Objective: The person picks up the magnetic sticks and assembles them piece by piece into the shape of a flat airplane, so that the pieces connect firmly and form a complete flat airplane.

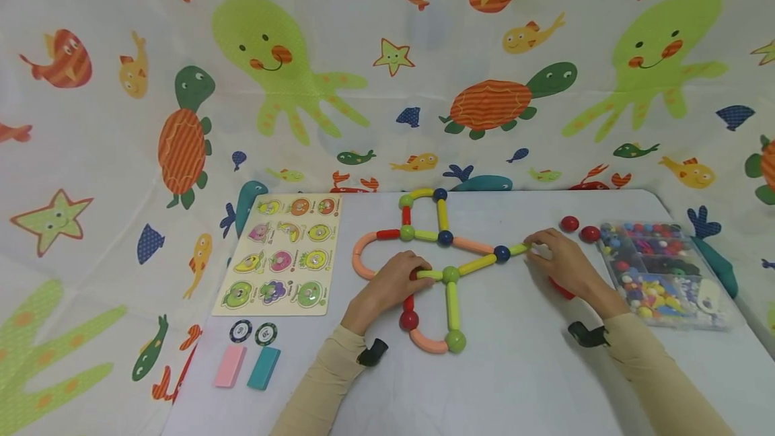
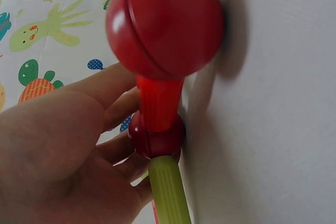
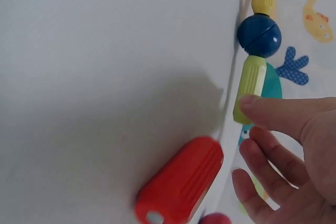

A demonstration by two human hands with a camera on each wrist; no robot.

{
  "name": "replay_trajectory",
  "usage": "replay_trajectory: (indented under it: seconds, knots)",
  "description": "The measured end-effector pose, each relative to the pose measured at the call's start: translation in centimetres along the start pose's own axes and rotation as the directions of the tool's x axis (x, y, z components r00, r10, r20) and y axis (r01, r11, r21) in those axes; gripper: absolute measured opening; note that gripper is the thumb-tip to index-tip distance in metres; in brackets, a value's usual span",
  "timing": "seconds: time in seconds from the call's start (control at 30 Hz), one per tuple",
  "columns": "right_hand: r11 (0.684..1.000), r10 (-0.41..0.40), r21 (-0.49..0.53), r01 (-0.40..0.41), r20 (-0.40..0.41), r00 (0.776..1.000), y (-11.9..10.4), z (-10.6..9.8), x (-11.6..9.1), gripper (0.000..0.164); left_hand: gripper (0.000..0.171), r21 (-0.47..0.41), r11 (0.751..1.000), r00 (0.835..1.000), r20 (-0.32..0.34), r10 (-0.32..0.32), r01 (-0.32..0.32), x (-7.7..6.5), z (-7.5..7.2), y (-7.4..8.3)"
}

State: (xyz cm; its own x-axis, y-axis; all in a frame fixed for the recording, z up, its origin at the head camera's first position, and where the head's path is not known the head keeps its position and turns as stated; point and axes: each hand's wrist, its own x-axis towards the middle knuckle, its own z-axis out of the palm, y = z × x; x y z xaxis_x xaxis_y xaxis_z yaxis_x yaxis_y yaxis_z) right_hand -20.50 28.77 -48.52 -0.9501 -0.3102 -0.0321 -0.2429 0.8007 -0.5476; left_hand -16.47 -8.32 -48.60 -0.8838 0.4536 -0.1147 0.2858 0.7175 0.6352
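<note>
A flat figure of magnetic sticks and balls lies on the white table. My left hand [image 1: 392,281] grips a red ball [image 2: 157,139] at its middle, mostly hidden by the fingers in the head view. From that ball a red stick [image 2: 159,103] leads to another red ball [image 1: 409,319]. At the figure's right tip, my right hand [image 1: 560,262] pinches a short light green stick [image 3: 250,85] between thumb and fingers. The stick's other end meets a blue ball [image 1: 502,253]. A loose red stick [image 3: 181,182] lies on the table below the right hand.
Two loose red balls [image 1: 589,234] sit beside a clear compartment box [image 1: 720,315] of beads at the right. To the left are a fruit puzzle board [image 1: 276,254], two round chips [image 1: 266,334], a pink block [image 1: 230,366] and a teal block [image 1: 264,368]. A sea-animal cloth [image 1: 363,12] hangs behind.
</note>
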Motion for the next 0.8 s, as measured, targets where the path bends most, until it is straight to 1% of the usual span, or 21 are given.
replay_trajectory:
  seconds: [0.27, 0.5, 0.57, 0.67, 0.8]
  knots:
    - [0.999, 0.022, 0.031, -0.020, -0.044, 0.999, 1.1, -0.5, -2.1, 0.034, 0.031, 0.008, 1.000, 1.000, -0.004, 0.009, -0.009, 0.0, 0.2, -0.2]
    - [0.998, 0.031, 0.055, -0.023, -0.138, 0.990, 1.8, -0.8, -4.1, 0.034, 0.029, -0.018, 1.000, 1.000, -0.017, 0.011, -0.011, 0.1, 0.2, -0.3]
    - [0.997, 0.033, 0.079, -0.021, -0.157, 0.987, 1.9, -0.9, -4.7, 0.035, 0.029, -0.024, 1.000, 1.000, -0.018, 0.010, -0.010, 0.1, 0.2, -0.3]
    - [0.992, 0.053, 0.123, -0.032, -0.166, 0.985, 1.8, -1.3, -5.7, 0.037, 0.029, -0.035, 0.999, 1.000, -0.017, 0.011, -0.011, 0.1, 0.1, -0.3]
    - [0.983, 0.083, 0.175, -0.056, -0.150, 0.985, 1.7, -1.7, -6.8, 0.038, 0.029, -0.051, 0.999, 1.000, -0.017, 0.018, -0.018, 0.0, 0.0, -0.3]
